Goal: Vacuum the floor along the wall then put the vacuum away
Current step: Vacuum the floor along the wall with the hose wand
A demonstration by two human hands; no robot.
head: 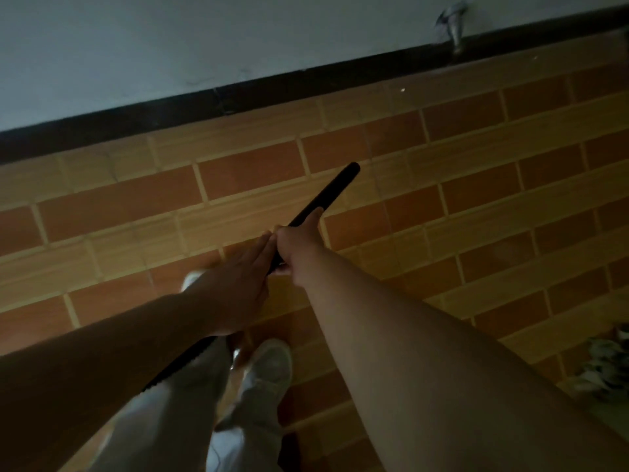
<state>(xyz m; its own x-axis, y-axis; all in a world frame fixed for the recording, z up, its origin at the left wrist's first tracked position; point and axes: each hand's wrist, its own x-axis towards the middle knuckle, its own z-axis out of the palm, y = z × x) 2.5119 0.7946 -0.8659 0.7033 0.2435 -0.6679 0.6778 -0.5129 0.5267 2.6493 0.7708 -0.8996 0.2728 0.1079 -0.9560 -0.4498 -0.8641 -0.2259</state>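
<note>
Head view, looking straight down, and the vacuum wand [326, 195] is right in the middle: a black tube angled out toward the baseboard [306, 80], its far tip short of that dark strip, over the brick-pattern floor [476, 158]. Whether the tip touches the tiles, I can't tell. On the side away from the baseboard, the ribbed hose [177, 367] runs off under the left forearm and across pale trousers [177, 424].

Right hand [297, 253] is the lead. Its fingers are wrapped round the tube, with one digit laid straight along it, pointing at the baseboard. My call is that it's a steering grip: the long digit aims the tip so it can be guided along the foot of the wall [170, 39]. The arm is stretched nearly straight, held out from the body.

Left hand [235, 284] sits just behind, farther from the baseboard, touching the right knuckles. Its fingers are straight and together, lying flat over the tube rather than closed on it. The thumb is hidden, so a hook underneath can't be ruled out. It looks like a steadying palm, easing the hose's drag off the lead hand. The wrist is flat, the forearm angled in from the left.

White shoes [270, 362] stand nearer the camera, toes toward the baseboard. Vacuuming stage, I'd judge, not stowing.
</note>
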